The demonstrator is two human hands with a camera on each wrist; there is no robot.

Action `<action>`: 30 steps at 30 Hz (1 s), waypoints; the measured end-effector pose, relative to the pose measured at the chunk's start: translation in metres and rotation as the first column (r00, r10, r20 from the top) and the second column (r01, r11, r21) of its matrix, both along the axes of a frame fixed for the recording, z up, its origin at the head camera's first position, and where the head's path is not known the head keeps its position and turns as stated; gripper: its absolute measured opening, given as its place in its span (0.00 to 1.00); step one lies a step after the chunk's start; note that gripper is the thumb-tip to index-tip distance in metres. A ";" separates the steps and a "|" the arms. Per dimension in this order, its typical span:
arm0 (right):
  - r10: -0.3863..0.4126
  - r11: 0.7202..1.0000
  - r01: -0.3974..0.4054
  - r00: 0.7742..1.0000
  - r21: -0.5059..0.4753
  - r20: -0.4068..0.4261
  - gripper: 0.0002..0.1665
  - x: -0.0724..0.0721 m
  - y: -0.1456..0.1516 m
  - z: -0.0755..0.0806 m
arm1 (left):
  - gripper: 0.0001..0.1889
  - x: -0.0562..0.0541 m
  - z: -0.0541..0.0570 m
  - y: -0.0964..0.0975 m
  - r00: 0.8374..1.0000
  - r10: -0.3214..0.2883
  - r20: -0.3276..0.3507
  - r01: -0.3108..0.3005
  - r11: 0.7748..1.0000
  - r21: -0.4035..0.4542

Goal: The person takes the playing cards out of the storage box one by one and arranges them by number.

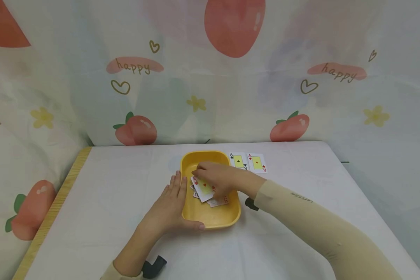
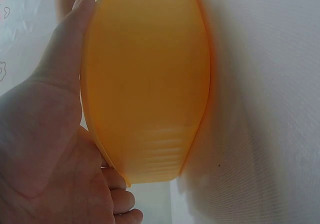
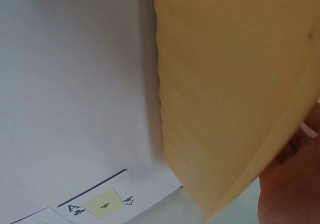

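A yellow plastic tub (image 1: 210,219) stands on the table with several loose playing cards (image 1: 217,201) inside. My left hand (image 1: 168,206) lies along the tub's left side with straight fingers, its thumb at the near rim; the left wrist view shows this hand (image 2: 55,129) against the tub wall (image 2: 145,79). Reaching in over the right rim, my right hand (image 1: 217,177) has curled fingers and grips the ace of hearts (image 1: 203,188), which lies tilted over the other cards. In the right wrist view the tub wall (image 3: 230,84) hides most of that hand (image 3: 292,184).
Behind the tub's right side, the ace of clubs (image 1: 238,161) and ace of diamonds (image 1: 257,162) lie face up side by side. A white cloth (image 1: 108,202) covers the table, with a wooden edge (image 1: 52,210) on the left. A patterned curtain (image 1: 210,77) hangs behind.
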State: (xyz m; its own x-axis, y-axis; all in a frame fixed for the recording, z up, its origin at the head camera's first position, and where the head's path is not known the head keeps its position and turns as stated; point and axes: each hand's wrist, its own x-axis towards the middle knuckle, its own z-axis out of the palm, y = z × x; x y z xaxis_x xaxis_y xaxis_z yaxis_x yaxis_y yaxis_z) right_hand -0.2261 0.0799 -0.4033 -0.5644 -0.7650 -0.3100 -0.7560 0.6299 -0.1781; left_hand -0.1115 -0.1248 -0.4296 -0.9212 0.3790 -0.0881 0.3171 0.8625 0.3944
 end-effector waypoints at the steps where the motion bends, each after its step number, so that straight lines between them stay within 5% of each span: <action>1: -0.007 1.000 0.007 1.000 0.002 0.001 0.57 0.000 0.001 0.002 | 0.76 0.000 0.000 0.000 1.000 0.002 0.002 -0.002 1.000 0.002; 17: 0.012 0.998 -0.019 0.993 -0.063 -0.117 0.57 0.000 0.022 0.023 | 0.76 0.000 -0.001 -0.001 1.000 0.000 -0.012 0.000 1.000 0.016; 30: -0.060 0.991 0.046 0.993 -0.129 -0.104 0.52 -0.002 0.051 0.032 | 0.77 -0.001 -0.001 0.002 1.000 0.021 0.014 -0.022 1.000 0.013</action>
